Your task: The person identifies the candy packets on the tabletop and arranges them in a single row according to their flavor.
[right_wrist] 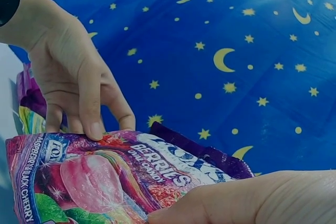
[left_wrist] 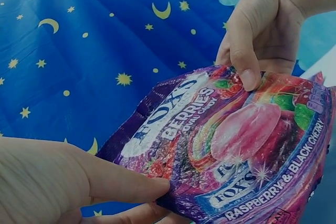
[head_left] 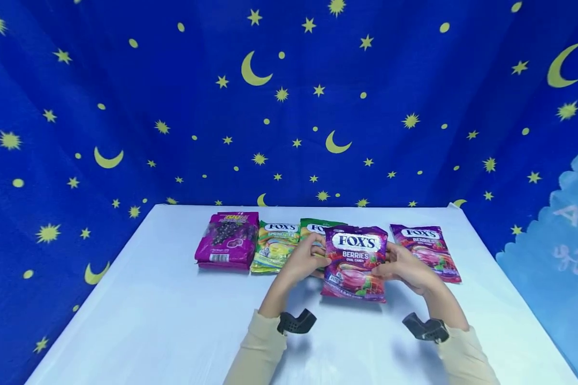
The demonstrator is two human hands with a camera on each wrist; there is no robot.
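Note:
Both hands hold one purple Fox's Berries candy bag (head_left: 355, 262) by its two sides, its printed front facing the head camera. On the bag's left edge, the left hand (head_left: 304, 261) pinches with the thumb in front and fingers behind. My right hand (head_left: 407, 267) grips the opposite edge in the same manner. In the left wrist view, the left thumb presses the bag (left_wrist: 226, 145) near its corner. The right wrist view shows the bag (right_wrist: 105, 182) between both hands. Behind it, a green Fox's bag (head_left: 318, 224) is partly hidden.
A yellow-green Fox's Spring Tea bag (head_left: 275, 248) lies left of the green one. Farther left is a stack of magenta grape candy bags (head_left: 228, 240). Another Fox's Berries bag (head_left: 426, 251) lies at right on the white table (head_left: 149, 321). A blue star-patterned cloth (head_left: 289, 117) hangs behind.

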